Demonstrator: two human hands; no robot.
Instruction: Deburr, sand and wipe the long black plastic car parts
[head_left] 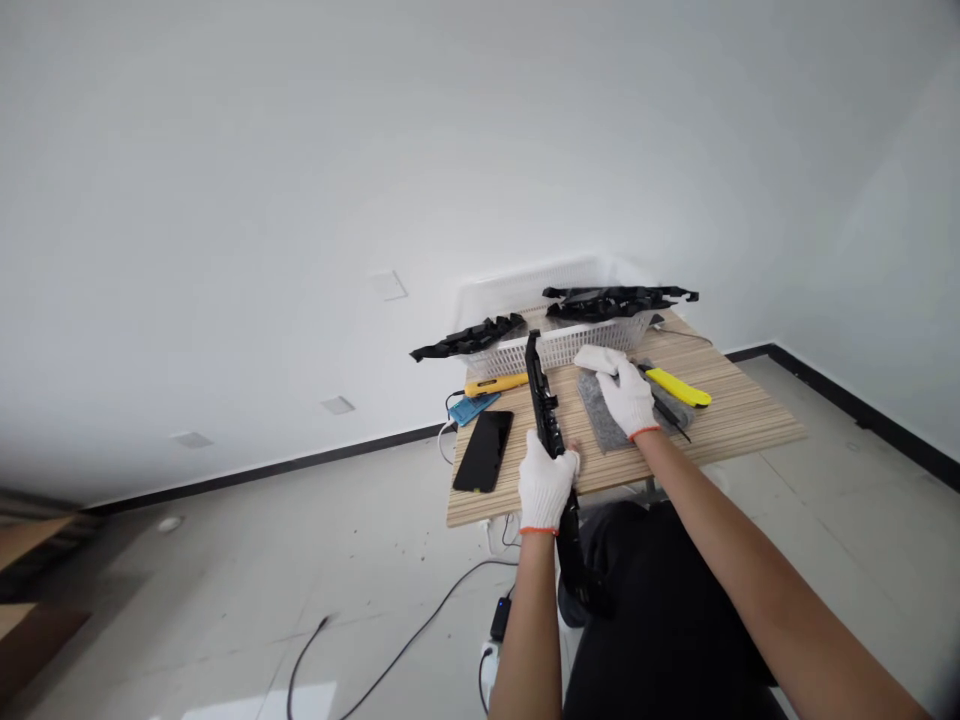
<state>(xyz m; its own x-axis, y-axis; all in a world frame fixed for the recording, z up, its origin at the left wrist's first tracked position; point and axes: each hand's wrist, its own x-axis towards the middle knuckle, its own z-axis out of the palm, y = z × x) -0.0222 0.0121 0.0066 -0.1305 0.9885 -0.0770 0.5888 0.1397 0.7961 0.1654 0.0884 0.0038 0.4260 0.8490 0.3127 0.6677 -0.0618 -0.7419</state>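
Note:
My left hand (545, 485), in a white knit glove with an orange cuff, is closed around a long black plastic part (541, 390). The part slants from near the basket, over the table's front edge, down towards my lap. My right hand (630, 398), gloved the same way, is closed on a white piece that looks like folded cloth (598, 358). This hand is above a grey cloth (600, 415) on the table. Beside it lie a yellow utility knife (679, 387) and a thin black tool (671, 418), partly hidden by the hand.
A white plastic basket (559, 350) at the back holds several black plastic parts (611, 302) that stick out over its rim. On the left of the wooden table (750, 425) lie a black phone (484, 452), a yellow-orange tool (495, 385) and a blue item (474, 407). Cables (420, 640) trail on the floor.

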